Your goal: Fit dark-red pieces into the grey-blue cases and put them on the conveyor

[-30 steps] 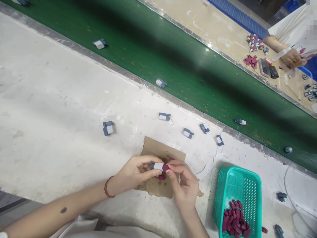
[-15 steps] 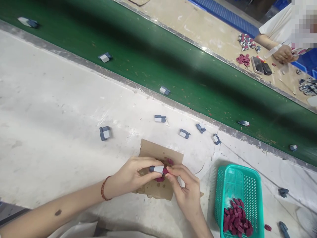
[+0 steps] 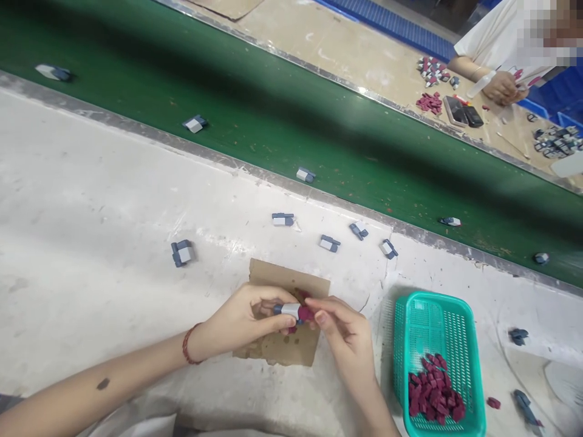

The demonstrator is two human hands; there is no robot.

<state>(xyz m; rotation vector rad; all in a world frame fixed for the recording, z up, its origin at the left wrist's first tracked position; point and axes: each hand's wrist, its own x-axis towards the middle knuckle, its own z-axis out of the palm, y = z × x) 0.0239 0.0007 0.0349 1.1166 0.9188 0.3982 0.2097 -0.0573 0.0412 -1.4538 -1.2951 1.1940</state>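
A small grey-and-white plastic block (image 3: 288,310) is pinched between thumb and fingers of the left hand (image 3: 246,321), just above a torn brown cardboard scrap (image 3: 277,349). A dark red rubbery piece (image 3: 306,314) is gripped at the fingertips of the right hand (image 3: 346,340) and pressed against the block's right end; the two parts are touching. Both hands are clenched on their parts, fingertips almost meeting.

Right of the right hand's fingers, a teal perforated plastic basket (image 3: 432,315) is seen, with a heap of dark red pieces (image 3: 432,394) in its near end. Beyond the fingertips, several loose grey-and-white blocks (image 3: 330,243) lie on the white bench (image 3: 91,200), short of the green conveyor belt (image 3: 273,109).
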